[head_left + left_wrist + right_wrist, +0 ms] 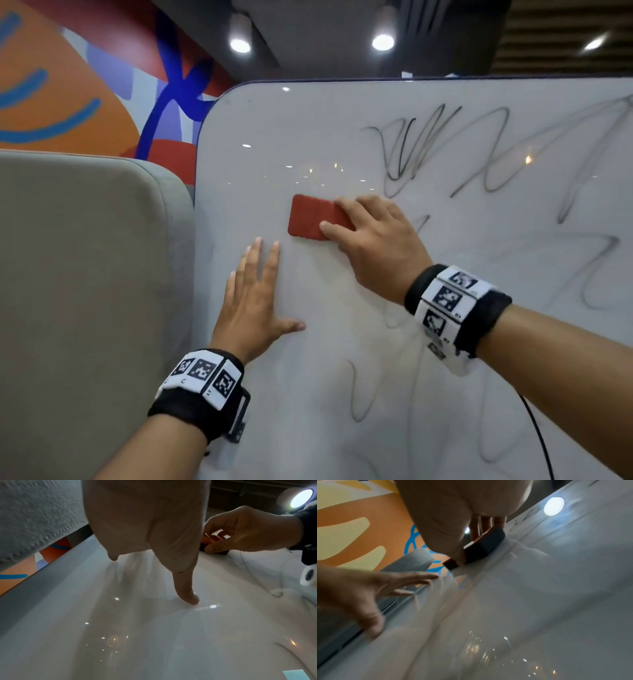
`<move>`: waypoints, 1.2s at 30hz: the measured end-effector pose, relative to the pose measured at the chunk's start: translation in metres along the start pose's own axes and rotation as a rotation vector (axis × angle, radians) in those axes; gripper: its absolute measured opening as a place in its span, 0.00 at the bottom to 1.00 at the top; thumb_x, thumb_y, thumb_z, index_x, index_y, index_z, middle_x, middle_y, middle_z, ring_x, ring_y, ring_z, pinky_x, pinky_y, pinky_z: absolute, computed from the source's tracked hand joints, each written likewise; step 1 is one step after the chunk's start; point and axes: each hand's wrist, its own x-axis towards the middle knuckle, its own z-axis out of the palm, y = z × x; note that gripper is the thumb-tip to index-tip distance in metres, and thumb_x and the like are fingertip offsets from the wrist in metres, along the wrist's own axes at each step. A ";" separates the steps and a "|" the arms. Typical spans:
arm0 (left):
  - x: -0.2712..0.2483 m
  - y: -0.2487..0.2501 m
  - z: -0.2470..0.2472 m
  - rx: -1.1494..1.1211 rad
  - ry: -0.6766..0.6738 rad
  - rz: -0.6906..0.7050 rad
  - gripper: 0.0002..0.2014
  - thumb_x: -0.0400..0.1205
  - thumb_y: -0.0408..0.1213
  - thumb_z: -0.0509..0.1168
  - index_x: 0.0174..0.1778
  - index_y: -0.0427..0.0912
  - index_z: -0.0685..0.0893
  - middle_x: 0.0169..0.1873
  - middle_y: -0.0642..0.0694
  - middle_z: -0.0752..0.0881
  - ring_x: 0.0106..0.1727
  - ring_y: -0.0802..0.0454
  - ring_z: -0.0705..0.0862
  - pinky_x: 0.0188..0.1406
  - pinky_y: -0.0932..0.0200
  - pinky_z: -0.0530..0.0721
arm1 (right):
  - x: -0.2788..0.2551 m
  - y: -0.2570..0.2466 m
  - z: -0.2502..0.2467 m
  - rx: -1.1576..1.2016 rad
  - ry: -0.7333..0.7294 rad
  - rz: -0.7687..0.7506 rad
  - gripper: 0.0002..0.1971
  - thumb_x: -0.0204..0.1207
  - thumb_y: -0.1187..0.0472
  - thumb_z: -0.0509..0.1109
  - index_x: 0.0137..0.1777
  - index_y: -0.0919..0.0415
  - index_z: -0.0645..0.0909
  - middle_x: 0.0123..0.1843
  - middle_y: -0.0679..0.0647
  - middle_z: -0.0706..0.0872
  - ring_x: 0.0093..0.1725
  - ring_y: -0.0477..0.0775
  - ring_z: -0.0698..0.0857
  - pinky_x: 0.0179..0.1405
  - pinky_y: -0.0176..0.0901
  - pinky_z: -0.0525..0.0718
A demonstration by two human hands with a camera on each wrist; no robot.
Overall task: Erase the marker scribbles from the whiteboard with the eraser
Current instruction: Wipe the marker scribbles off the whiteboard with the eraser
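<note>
A white whiteboard fills the middle and right of the head view, with grey marker scribbles across its upper right and fainter ones lower down. My right hand grips a red eraser by its edges, flat against the board left of the scribbles. In the right wrist view the eraser shows a dark felt underside on the board. My left hand lies flat on the board with straight spread fingers, below and left of the eraser. The left wrist view shows its thumb touching the board.
A grey padded panel stands against the board's left edge. A painted orange, blue and red wall rises behind it. Ceiling lamps hang overhead. A thin black cable runs down at lower right.
</note>
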 end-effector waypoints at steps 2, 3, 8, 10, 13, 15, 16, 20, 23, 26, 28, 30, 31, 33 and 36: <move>0.003 0.002 -0.002 -0.004 0.000 0.000 0.69 0.65 0.61 0.79 0.81 0.62 0.26 0.83 0.55 0.28 0.85 0.53 0.31 0.86 0.41 0.47 | -0.012 -0.013 0.005 0.013 -0.010 -0.036 0.24 0.63 0.66 0.74 0.62 0.54 0.83 0.65 0.63 0.81 0.59 0.67 0.78 0.56 0.57 0.75; 0.004 0.003 -0.003 -0.005 -0.003 0.001 0.69 0.65 0.61 0.79 0.80 0.62 0.25 0.83 0.55 0.27 0.85 0.53 0.31 0.86 0.40 0.47 | -0.019 -0.019 0.007 0.019 -0.043 -0.107 0.25 0.63 0.66 0.74 0.62 0.54 0.82 0.64 0.63 0.81 0.59 0.67 0.78 0.56 0.57 0.76; 0.011 0.008 -0.014 -0.002 -0.021 0.008 0.69 0.65 0.60 0.80 0.83 0.60 0.29 0.82 0.57 0.26 0.84 0.53 0.30 0.85 0.41 0.44 | 0.003 0.014 -0.009 -0.007 -0.088 -0.177 0.21 0.69 0.62 0.74 0.63 0.53 0.82 0.64 0.61 0.82 0.58 0.65 0.79 0.54 0.57 0.78; 0.014 0.012 -0.017 -0.003 -0.030 0.009 0.69 0.65 0.60 0.80 0.83 0.61 0.29 0.82 0.57 0.26 0.84 0.53 0.30 0.85 0.41 0.43 | 0.018 0.027 -0.017 -0.008 -0.025 -0.010 0.19 0.70 0.61 0.74 0.63 0.54 0.83 0.64 0.62 0.82 0.58 0.67 0.79 0.55 0.58 0.76; 0.018 0.019 -0.022 -0.014 -0.027 0.019 0.68 0.65 0.59 0.81 0.84 0.61 0.31 0.82 0.56 0.27 0.85 0.53 0.31 0.85 0.40 0.44 | 0.006 0.015 -0.009 -0.022 0.005 0.021 0.20 0.69 0.61 0.74 0.63 0.55 0.82 0.63 0.64 0.81 0.57 0.68 0.78 0.53 0.58 0.76; 0.023 0.024 -0.026 -0.013 -0.009 0.032 0.67 0.66 0.58 0.80 0.84 0.60 0.32 0.83 0.57 0.28 0.85 0.54 0.33 0.85 0.39 0.46 | -0.014 0.001 -0.003 -0.005 -0.057 -0.131 0.21 0.68 0.61 0.74 0.63 0.55 0.81 0.63 0.63 0.81 0.56 0.66 0.78 0.51 0.57 0.78; 0.026 0.027 -0.029 -0.012 0.001 0.037 0.67 0.66 0.57 0.81 0.84 0.59 0.32 0.83 0.57 0.29 0.85 0.54 0.34 0.85 0.40 0.46 | -0.018 0.001 -0.003 0.000 -0.100 -0.197 0.21 0.69 0.61 0.74 0.63 0.54 0.81 0.63 0.62 0.81 0.56 0.65 0.78 0.51 0.56 0.79; 0.040 0.035 -0.037 -0.020 0.016 0.037 0.68 0.66 0.55 0.82 0.84 0.59 0.32 0.83 0.57 0.30 0.86 0.52 0.35 0.84 0.40 0.46 | 0.010 0.030 -0.019 -0.005 -0.078 -0.130 0.20 0.69 0.59 0.75 0.62 0.53 0.83 0.63 0.62 0.82 0.58 0.66 0.80 0.55 0.58 0.80; 0.046 0.037 -0.040 -0.017 0.003 0.028 0.69 0.65 0.55 0.82 0.84 0.59 0.31 0.83 0.57 0.29 0.85 0.53 0.34 0.85 0.39 0.47 | 0.020 0.033 -0.021 -0.022 -0.003 0.048 0.20 0.69 0.62 0.75 0.62 0.54 0.83 0.64 0.63 0.81 0.59 0.68 0.79 0.58 0.60 0.77; 0.047 0.039 -0.039 -0.029 -0.007 0.021 0.68 0.66 0.55 0.82 0.84 0.57 0.31 0.83 0.58 0.29 0.85 0.53 0.34 0.85 0.39 0.50 | 0.000 0.016 -0.008 -0.023 -0.014 -0.070 0.21 0.67 0.62 0.75 0.62 0.54 0.82 0.64 0.63 0.81 0.58 0.66 0.78 0.55 0.57 0.77; 0.045 0.040 -0.039 -0.038 -0.008 0.014 0.68 0.67 0.55 0.81 0.84 0.56 0.31 0.83 0.58 0.29 0.85 0.54 0.33 0.85 0.39 0.52 | -0.007 0.018 -0.009 -0.011 -0.086 -0.231 0.21 0.69 0.59 0.76 0.62 0.53 0.81 0.64 0.62 0.81 0.58 0.64 0.79 0.54 0.56 0.79; 0.044 0.039 -0.038 -0.037 -0.004 0.009 0.68 0.67 0.55 0.81 0.84 0.55 0.29 0.83 0.58 0.28 0.85 0.55 0.33 0.85 0.40 0.53 | 0.007 0.036 -0.019 -0.032 -0.095 -0.268 0.20 0.70 0.57 0.77 0.63 0.53 0.81 0.64 0.61 0.82 0.58 0.64 0.80 0.55 0.57 0.80; 0.044 0.039 -0.038 -0.033 -0.004 0.007 0.68 0.67 0.56 0.81 0.84 0.55 0.29 0.82 0.58 0.28 0.85 0.55 0.32 0.85 0.40 0.53 | 0.018 0.045 -0.024 -0.037 -0.077 -0.214 0.20 0.70 0.57 0.77 0.63 0.53 0.82 0.64 0.62 0.82 0.58 0.65 0.80 0.55 0.58 0.80; 0.045 0.040 -0.037 -0.027 -0.007 0.003 0.68 0.67 0.56 0.81 0.84 0.56 0.29 0.82 0.58 0.27 0.85 0.55 0.32 0.85 0.40 0.52 | 0.035 0.058 -0.032 -0.020 -0.020 -0.035 0.21 0.70 0.59 0.77 0.63 0.54 0.83 0.64 0.63 0.82 0.58 0.67 0.80 0.55 0.60 0.80; 0.046 0.041 -0.037 -0.033 -0.019 -0.009 0.68 0.67 0.56 0.81 0.83 0.57 0.28 0.82 0.58 0.27 0.85 0.54 0.31 0.85 0.40 0.50 | 0.032 0.046 -0.023 -0.017 0.029 0.057 0.21 0.68 0.62 0.76 0.63 0.55 0.83 0.64 0.64 0.82 0.58 0.68 0.79 0.55 0.60 0.80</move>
